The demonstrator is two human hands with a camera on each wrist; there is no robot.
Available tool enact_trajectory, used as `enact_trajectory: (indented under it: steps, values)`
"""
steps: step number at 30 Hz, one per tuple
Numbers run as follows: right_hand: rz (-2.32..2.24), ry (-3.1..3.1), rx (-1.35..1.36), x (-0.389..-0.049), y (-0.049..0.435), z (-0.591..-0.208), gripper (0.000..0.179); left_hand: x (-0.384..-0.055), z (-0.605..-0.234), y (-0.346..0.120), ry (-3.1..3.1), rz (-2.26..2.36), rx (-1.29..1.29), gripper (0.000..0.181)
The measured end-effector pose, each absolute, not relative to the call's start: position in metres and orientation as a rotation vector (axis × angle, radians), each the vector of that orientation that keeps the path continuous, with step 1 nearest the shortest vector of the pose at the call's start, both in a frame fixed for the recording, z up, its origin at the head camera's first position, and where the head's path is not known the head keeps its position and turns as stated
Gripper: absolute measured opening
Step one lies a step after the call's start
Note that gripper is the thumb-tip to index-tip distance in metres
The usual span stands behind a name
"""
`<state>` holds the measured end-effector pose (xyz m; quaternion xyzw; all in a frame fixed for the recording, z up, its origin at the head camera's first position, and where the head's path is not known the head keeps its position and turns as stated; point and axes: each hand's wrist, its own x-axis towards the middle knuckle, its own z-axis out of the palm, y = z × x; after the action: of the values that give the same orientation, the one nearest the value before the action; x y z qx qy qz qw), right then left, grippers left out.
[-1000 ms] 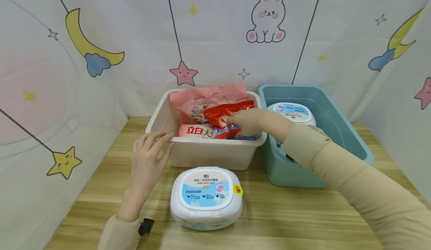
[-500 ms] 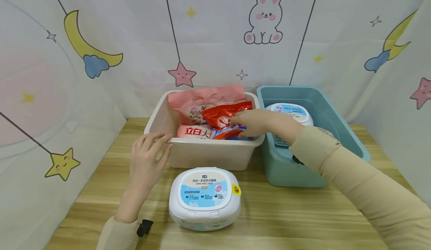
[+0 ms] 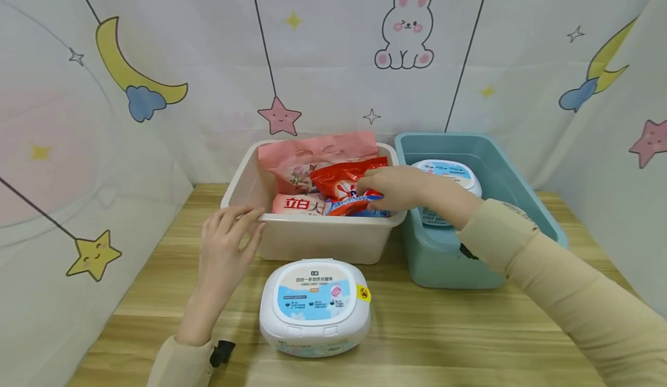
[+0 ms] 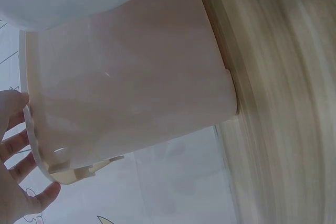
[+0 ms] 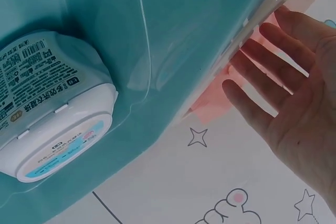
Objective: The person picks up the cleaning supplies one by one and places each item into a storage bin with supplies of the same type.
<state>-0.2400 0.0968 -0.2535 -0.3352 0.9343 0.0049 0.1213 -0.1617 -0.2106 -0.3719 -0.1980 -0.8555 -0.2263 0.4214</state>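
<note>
In the head view, my left hand (image 3: 226, 248) grips the front-left rim of a whitish plastic bin (image 3: 323, 239), fingers over the edge and thumb outside. The left wrist view shows these fingers (image 4: 21, 169) at the rim too. My right hand (image 3: 393, 187) reaches over the bin's right side, fingertips at a glossy red bag (image 3: 339, 181) with a blue band. Its fingers (image 5: 249, 103) look fairly straight in the right wrist view; whether they touch the bag is unclear. A pink detergent bag (image 3: 292, 203) lies beside the red one.
A closed white laundry-pod tub (image 3: 315, 306) stands on the wooden table (image 3: 443, 335) before the bin. To the right, a teal bin (image 3: 458, 271) holds a similar tub (image 5: 58, 103), partly behind my right forearm. A patterned cloth (image 3: 208, 4) hangs behind.
My right hand has drawn slightly right, off the red bag's middle, uncovering more of it. My left hand stays on the rim. The whole head view has shifted a little left.
</note>
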Motion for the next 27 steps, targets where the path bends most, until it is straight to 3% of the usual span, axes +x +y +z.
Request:
enact_trajectory:
  steps: [27]
  values:
    - [-0.114, 2.952, -1.095, -0.214, 0.118, -0.249, 0.022, -0.163, -0.373, -0.207, -2.112, -0.573, -0.495, 0.024]
